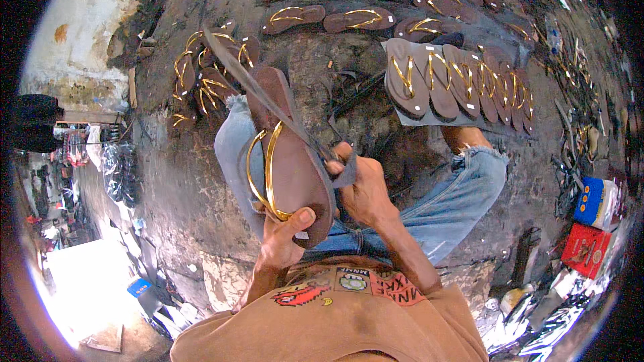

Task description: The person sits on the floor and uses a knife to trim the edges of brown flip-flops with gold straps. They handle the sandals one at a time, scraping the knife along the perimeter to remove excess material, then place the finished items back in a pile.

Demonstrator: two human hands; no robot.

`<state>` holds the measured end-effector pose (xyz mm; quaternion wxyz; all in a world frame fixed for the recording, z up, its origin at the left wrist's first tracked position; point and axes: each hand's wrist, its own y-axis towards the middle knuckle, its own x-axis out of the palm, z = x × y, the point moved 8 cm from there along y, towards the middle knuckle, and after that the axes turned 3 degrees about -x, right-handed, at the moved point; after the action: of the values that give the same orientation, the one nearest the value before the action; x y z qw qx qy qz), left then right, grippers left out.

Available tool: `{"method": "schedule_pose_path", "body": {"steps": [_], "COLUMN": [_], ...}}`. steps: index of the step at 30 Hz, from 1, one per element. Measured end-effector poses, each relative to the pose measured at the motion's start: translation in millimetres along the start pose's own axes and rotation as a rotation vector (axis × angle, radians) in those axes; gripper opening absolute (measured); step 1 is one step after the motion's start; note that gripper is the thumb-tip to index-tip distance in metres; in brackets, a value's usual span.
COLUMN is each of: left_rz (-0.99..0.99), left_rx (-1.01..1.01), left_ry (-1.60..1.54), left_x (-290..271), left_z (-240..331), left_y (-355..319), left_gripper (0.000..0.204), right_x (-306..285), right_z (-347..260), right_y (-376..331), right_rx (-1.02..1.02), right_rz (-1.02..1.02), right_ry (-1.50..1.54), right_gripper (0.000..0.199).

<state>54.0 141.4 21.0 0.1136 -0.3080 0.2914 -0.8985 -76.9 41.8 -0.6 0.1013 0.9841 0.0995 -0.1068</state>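
Observation:
My left hand is closed round the lower end of a brown flip-flop with gold straps, its thumb pressed on the sole near a small white sticker. The flip-flop is tilted up above my left knee. A long, thin dark strip runs along the flip-flop's right side, and its far end stands away from the sole. My right hand is closed on the near end of this strip, beside the flip-flop's edge. Whether a blade is also between those fingers cannot be seen.
Several finished-looking flip-flops lie on a pale sheet ahead right. More flip-flops stand in rows at the far side, and a pile lies left. Blue and red boxes sit at right, near scattered scraps.

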Motion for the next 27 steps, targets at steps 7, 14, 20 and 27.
{"method": "schedule_pose_path", "body": {"steps": [7,14,20,27], "left_rz": [-0.029,-0.004,-0.054,0.002], "left_rx": [0.063,0.32,0.072,0.021], "left_ry": [0.597,0.459,0.287,0.226], "left_x": [0.6,33.8,38.8,23.0], "left_z": [2.2,66.8,82.5,66.5], "left_y": [4.1,42.4,38.0,34.4], "left_gripper": [0.071,0.045,0.034,0.04], "right_x": [-25.0,-47.8,-84.5,-57.7], "right_z": [14.5,-46.9,-53.1,-17.9], "right_y": [70.9,22.8,-47.0,-202.1], "right_rx": [0.07,0.15,0.146,0.405], "right_rz": [0.205,0.151,0.101,-0.252], "right_ry": [0.656,0.4,-0.007,-0.283], "right_gripper": [0.029,0.026,0.031,0.029]}}
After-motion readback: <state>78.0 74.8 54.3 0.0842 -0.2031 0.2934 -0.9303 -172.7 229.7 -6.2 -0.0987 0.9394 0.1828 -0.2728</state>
